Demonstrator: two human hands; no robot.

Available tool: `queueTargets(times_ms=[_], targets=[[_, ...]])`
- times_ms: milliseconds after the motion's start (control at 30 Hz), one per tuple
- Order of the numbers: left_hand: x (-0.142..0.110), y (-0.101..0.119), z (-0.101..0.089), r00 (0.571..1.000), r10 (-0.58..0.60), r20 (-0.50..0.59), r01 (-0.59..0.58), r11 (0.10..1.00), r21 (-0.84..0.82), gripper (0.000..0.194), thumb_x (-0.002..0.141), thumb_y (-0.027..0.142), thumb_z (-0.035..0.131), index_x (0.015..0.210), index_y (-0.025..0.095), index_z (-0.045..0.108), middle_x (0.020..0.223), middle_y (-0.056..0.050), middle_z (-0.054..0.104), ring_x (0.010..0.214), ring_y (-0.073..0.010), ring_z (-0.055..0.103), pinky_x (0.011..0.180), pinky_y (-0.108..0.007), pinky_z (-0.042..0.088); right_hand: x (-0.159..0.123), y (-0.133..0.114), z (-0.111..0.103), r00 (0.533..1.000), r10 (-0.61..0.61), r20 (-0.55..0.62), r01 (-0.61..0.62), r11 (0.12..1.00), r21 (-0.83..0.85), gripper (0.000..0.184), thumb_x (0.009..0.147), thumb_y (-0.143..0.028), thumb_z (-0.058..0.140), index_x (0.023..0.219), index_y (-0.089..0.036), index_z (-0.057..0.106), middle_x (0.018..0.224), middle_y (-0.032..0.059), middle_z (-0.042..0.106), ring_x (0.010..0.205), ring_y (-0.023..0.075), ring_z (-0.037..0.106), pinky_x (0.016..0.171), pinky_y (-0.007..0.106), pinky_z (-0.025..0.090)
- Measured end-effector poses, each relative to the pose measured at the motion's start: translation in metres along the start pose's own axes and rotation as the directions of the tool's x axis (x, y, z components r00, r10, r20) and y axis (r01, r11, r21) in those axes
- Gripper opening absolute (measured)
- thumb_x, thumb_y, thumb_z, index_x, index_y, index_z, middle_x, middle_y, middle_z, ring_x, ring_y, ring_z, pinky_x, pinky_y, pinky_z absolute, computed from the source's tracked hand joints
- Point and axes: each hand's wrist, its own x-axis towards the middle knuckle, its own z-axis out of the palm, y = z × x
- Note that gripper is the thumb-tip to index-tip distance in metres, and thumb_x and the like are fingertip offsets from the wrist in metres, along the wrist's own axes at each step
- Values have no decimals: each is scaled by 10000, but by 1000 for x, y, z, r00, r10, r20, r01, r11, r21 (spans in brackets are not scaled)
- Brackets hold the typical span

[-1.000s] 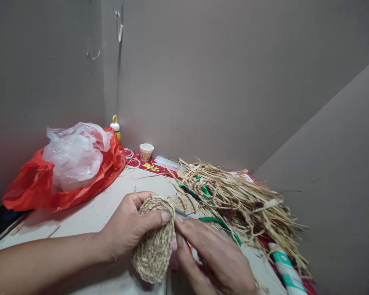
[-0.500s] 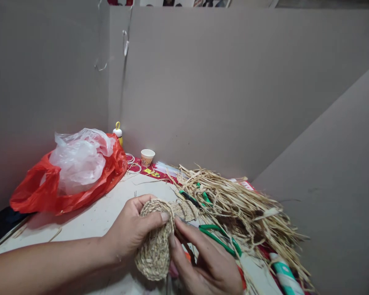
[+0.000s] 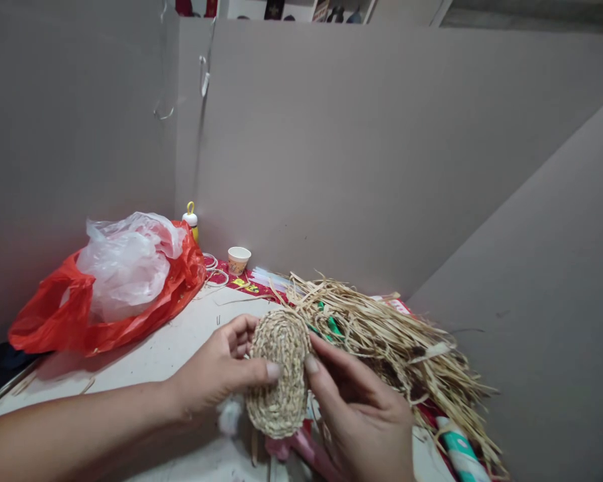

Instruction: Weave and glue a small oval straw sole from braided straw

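Observation:
Both hands hold a woven straw oval (image 3: pixel 280 371) upright above the white table (image 3: pixel 145 355). My left hand (image 3: pixel 221 371) grips its left edge, thumb across the front and fingers curled behind. On the right edge, my right hand (image 3: pixel 362 415) pinches it with thumb and fingers. A pink object (image 3: pixel 301 450) and a small white tuft (image 3: pixel 230 416) lie just beneath the oval.
A heap of loose straw strips (image 3: pixel 396 341) with green-handled tools (image 3: pixel 331 323) lies right of the hands. A red plastic bag (image 3: pixel 55 314) with a clear bag (image 3: pixel 125 264) sits at left. A paper cup (image 3: pixel 239 260), a small bottle (image 3: pixel 191 219) and a green-white tube (image 3: pixel 462 452) stand about. Grey partition walls enclose the table.
The oval has been raised and turned so its flat face looks at me. My right hand moved from beneath it to its right edge. The green-handled scissors near my hand are hidden now.

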Motion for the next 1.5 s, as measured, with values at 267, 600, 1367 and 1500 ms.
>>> queueTargets(times_ms=[267, 600, 1367, 1500], targets=[[22, 22, -27, 931, 127, -341, -141, 990, -18, 75, 781, 209, 594, 739, 152, 569, 738, 0, 545, 607, -101, 460, 579, -235, 394, 18, -12, 0, 990, 103, 98, -117, 980, 160, 181, 710, -238, 758, 887, -227, 795, 847, 88, 800, 754, 234, 765, 647, 275, 626], [18, 27, -24, 986, -157, 54, 145, 972, 184, 60, 677, 161, 669, 670, 145, 611, 584, 54, 510, 534, -71, 386, 544, -217, 287, 18, -17, 0, 914, -107, 391, 133, 990, -42, 221, 725, -121, 655, 847, -237, 799, 824, 63, 799, 677, 205, 747, 591, 274, 614], [19, 21, -20, 965, -248, 83, 232, 958, 171, 110, 687, 234, 661, 637, 155, 603, 542, 49, 522, 490, -74, 348, 523, -219, 245, 29, -23, -9, 746, -277, 606, 414, 905, -96, 286, 782, -66, 568, 917, -244, 748, 767, 3, 768, 687, 157, 722, 606, 245, 585], [18, 19, -18, 973, -219, 78, 203, 964, 173, 101, 709, 242, 662, 696, 147, 632, 570, 52, 490, 527, -84, 348, 539, -223, 239, 25, -16, -8, 788, -250, 563, 373, 921, -113, 247, 797, -100, 580, 919, -240, 743, 801, 20, 775, 689, 162, 723, 614, 246, 592]])
